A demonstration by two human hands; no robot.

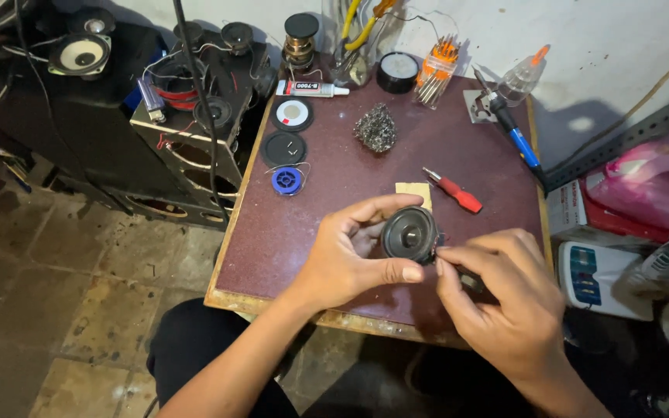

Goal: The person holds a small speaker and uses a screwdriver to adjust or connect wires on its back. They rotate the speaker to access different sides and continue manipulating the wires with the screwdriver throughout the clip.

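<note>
small round speaker driver [409,234], black cone facing up at the camera, held just above the near middle of the maroon worktable [272,240]. left hand [350,255] wraps it from the left: index finger curls over the top rim, thumb presses along the bottom rim, so fingers are closed around the frame in a c-grip. right hand [505,298] comes in from the right, thumb and index pinched together at the driver's right edge on something tiny, looks like a wire or terminal, cannot tell which. something dark also sits under the right palm, unclear what.

handling guess: fairly dense for its size because of the magnet, rigid metal frame, but the cone and lead wires look fragile. best held by the outer rim as the left hand does, not by the cone.

around: red-handled screwdriver [455,192] and a yellowish pad [414,191] just behind the driver, blue wire spool [287,181] to the left, two black discs [288,131] beyond it, glue tube [313,89], grey metal wool lump [375,128], blue soldering iron [514,131] at the far right, black tape roll [397,72] at the back. open speaker cabinet [187,124] stands left of the table.
</note>
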